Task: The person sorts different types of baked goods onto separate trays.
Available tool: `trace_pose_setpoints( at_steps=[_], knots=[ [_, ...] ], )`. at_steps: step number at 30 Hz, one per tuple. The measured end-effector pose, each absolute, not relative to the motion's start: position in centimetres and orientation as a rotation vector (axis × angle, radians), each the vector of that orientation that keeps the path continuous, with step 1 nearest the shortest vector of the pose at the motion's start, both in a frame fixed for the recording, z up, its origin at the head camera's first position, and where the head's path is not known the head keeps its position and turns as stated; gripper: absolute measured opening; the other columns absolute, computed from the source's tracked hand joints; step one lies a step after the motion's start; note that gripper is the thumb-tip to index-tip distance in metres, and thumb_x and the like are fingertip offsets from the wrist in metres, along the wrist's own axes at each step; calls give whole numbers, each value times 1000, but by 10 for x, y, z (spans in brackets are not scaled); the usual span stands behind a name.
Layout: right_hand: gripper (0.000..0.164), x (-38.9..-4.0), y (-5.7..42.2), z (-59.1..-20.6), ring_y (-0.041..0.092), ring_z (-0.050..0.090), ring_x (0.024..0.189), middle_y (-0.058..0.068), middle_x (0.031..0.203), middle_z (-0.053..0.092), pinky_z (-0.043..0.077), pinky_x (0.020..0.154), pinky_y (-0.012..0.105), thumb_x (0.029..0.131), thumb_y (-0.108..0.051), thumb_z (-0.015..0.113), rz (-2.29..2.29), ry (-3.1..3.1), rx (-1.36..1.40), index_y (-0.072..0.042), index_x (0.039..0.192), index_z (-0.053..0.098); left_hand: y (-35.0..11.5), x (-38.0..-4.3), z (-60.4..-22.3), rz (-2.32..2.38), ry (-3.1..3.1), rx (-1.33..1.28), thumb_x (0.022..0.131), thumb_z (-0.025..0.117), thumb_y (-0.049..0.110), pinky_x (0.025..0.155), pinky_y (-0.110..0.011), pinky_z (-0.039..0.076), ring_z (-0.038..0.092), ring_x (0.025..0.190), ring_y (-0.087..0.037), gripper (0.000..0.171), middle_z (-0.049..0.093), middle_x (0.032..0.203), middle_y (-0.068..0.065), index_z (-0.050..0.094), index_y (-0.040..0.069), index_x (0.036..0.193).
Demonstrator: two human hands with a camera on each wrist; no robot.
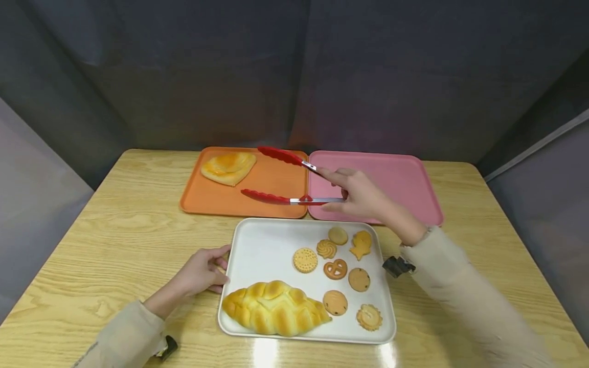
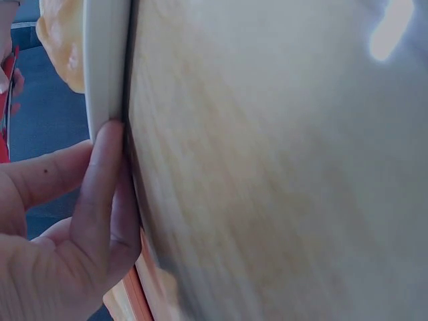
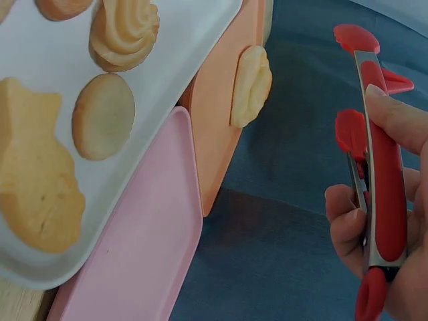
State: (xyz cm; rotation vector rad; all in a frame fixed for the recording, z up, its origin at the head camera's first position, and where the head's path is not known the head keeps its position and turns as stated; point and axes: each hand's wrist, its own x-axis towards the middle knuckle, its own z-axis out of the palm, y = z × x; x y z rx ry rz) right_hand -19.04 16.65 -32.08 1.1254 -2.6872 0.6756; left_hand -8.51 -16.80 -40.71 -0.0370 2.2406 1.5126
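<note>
My right hand (image 1: pixel 361 194) grips red-and-silver tongs (image 3: pixel 384 180), its thumb along one red handle. The two arms of the tongs are spread apart, and their red tips overlap the orange tray (image 1: pixel 276 204) in the head view. Nothing is between those tips. On that tray lies a heart-shaped pastry (image 1: pixel 228 168). My left hand (image 1: pixel 204 271) holds the left edge of the white tray (image 1: pixel 264 240), with thumb and fingers at the rim. A braided bread loaf (image 1: pixel 276 309) lies at that tray's near left, several biscuits, among them a pretzel (image 1: pixel 335 269), to its right.
A pink tray (image 1: pixel 395 179) stands beside the orange one, behind the white tray. All three are on a wooden table (image 1: pixel 115 220). Dark curtain (image 1: pixel 207 76) hangs along the table's far edge, with pale panels at both sides.
</note>
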Motion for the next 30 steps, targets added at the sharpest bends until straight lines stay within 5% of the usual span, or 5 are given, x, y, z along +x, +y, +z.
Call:
trace_pose_setpoints(
  at_steps=[7,21,30],
  knots=[
    [67,-170,190,-322,4,35,51,-2,69,47,35,43,19,65,-21,81,723,-2578,1272,-3,124,55,-166,-86,-409,1533,2217,-42,70,59,-20,53,-35,56,50,59,-16,72,46,87,-13,34,-8,136],
    [64,-126,219,-325,-1,37,53,-5,85,56,34,42,11,69,-30,79,754,-2543,1357,-5,124,56,-166,-86,-407,1534,2214,-39,70,59,-20,53,-35,56,50,59,-16,72,46,87,-13,33,-8,136],
    [66,-102,232,-326,-2,37,55,-10,83,51,32,45,7,64,-21,81,750,-2548,1408,-8,125,57,-167,-86,-406,1542,2197,11,71,58,-19,53,-35,56,50,60,-16,71,46,86,-14,30,-10,136]
  ],
)
